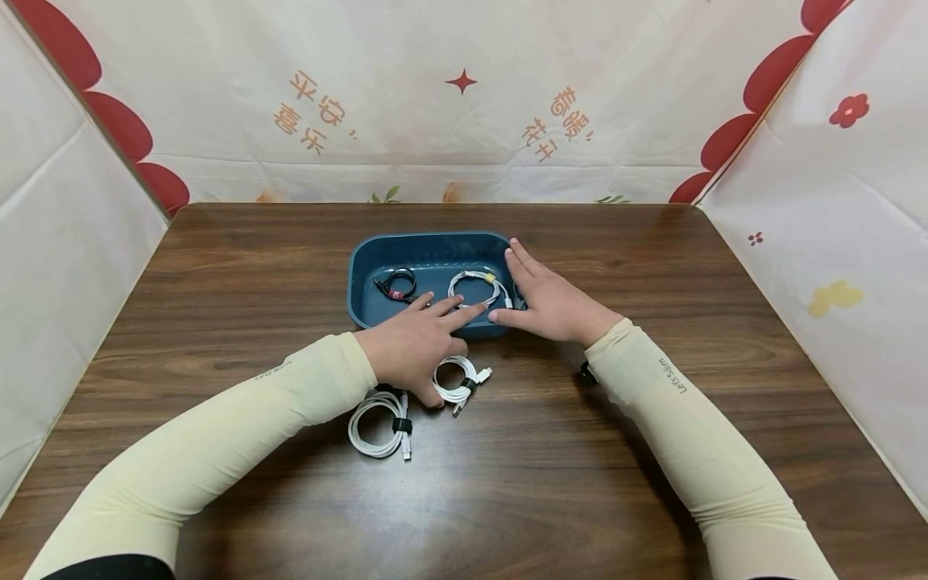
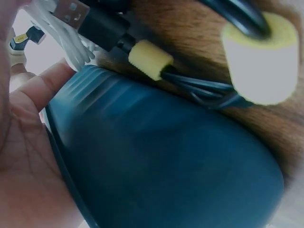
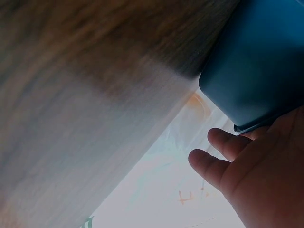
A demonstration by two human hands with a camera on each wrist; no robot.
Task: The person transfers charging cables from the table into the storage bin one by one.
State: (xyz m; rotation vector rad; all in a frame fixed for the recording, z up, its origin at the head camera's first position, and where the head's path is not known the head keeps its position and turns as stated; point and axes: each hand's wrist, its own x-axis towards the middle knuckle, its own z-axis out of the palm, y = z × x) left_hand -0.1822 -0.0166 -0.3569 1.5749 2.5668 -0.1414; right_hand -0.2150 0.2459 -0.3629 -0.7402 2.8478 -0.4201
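Note:
A blue bin [image 1: 428, 237] holds a black coiled cable [image 1: 396, 296] with a red tie and a white coiled cable [image 1: 490, 278] with a yellow tie. My left hand [image 1: 413, 342] reaches over its front rim, fingers spread and mostly straight. At the right end, the fingers of my right hand [image 1: 554, 304] lie stretched along the rim, with the thumb over the front corner. In the left wrist view, a black USB cable [image 2: 104, 28] with yellow ties appears beside the bin's outer wall [image 2: 161, 156]. The right wrist view shows the bin's outer wall [image 3: 256, 66] by the right fingers.
In front of the bin, near the left hand, lie a small white coiled cable [image 1: 454, 395] and a larger white coiled cable [image 1: 357, 439], both with black ties. The brown wooden table [image 1: 254, 242] is bordered by printed white cloth [image 1: 464, 137] at the back and sides.

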